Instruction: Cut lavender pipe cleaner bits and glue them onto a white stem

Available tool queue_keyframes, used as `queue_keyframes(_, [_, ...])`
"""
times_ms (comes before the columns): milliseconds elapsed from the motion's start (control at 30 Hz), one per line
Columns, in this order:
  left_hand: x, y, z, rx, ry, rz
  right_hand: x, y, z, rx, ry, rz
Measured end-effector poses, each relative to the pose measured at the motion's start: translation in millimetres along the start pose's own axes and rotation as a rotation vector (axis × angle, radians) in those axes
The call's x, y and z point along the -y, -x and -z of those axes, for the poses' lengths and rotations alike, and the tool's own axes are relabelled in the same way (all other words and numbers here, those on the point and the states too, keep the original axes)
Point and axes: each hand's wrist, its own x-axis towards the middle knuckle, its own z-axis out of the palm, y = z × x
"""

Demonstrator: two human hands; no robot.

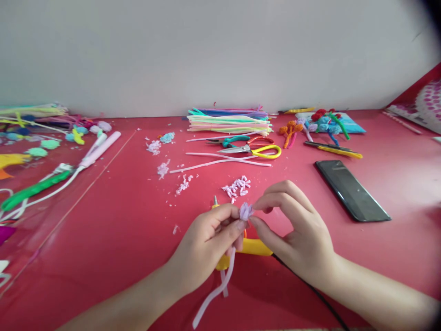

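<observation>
My left hand (pixel 215 236) pinches a small lavender pipe-cleaner flower (pixel 245 211) between thumb and forefinger. Its pale stem (pixel 215 294) hangs below the palm toward the front edge. From the right, the thumb and forefinger of my right hand (pixel 292 225) close in on the flower's edge and seem to touch it; any tiny piece between them is too small to make out. Under both hands lies a yellow hot glue gun (pixel 257 247), partly hidden, with its nozzle pointing away. Just beyond the flower is a pile of short lavender pipe-cleaner pieces (pixel 237 186).
Yellow-handled scissors (pixel 267 151), teal-handled pliers (pixel 237 140) and a pipe-cleaner bundle (pixel 227 123) lie behind. A phone (pixel 351 191) and finished pipe-cleaner flowers (pixel 324 122) are at right. A pink stick-like tool (pixel 99 149) with a white cord lies left. The black cord (pixel 313 289) runs front right.
</observation>
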Motion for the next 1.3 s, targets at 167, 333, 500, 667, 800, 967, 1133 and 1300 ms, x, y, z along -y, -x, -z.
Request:
queue_keyframes(167, [0.3,-0.1,0.0,0.004,0.01,0.008,-0.5,0.3,0.5,0.001,-0.011,-0.004])
queue_keyframes(333, [0.9,0.0,0.5,0.009,0.007,0.004,-1.1,-0.2,-0.2,0.006,-0.01,-0.001])
queue_keyframes(500, [1.1,0.0,0.9,0.006,-0.006,0.004,-1.8,-0.4,-0.3,0.01,-0.015,0.01])
queue_keyframes(667, [1.2,-0.3,0.4,0.006,-0.004,0.007,-1.3,-0.8,0.0,0.007,-0.011,0.023])
queue_keyframes(800, [2.3,-0.4,0.7,0.006,-0.003,0.006,-1.4,-0.4,-0.4,0.006,-0.021,0.023])
queue_keyframes(967, [3.3,-0.4,1.3,0.009,0.001,0.007,-2.3,0.6,-1.1,0.003,-0.027,0.021])
queue_keyframes(1133, [3.7,-0.4,1.5,0.01,-0.021,0.01,-2.0,-0.2,-0.2,0.006,-0.017,0.027])
queue_keyframes(1300, [2.7,-0.8,1.5,0.012,-0.013,0.007,-2.0,-1.0,-0.4,-0.002,-0.017,0.042])
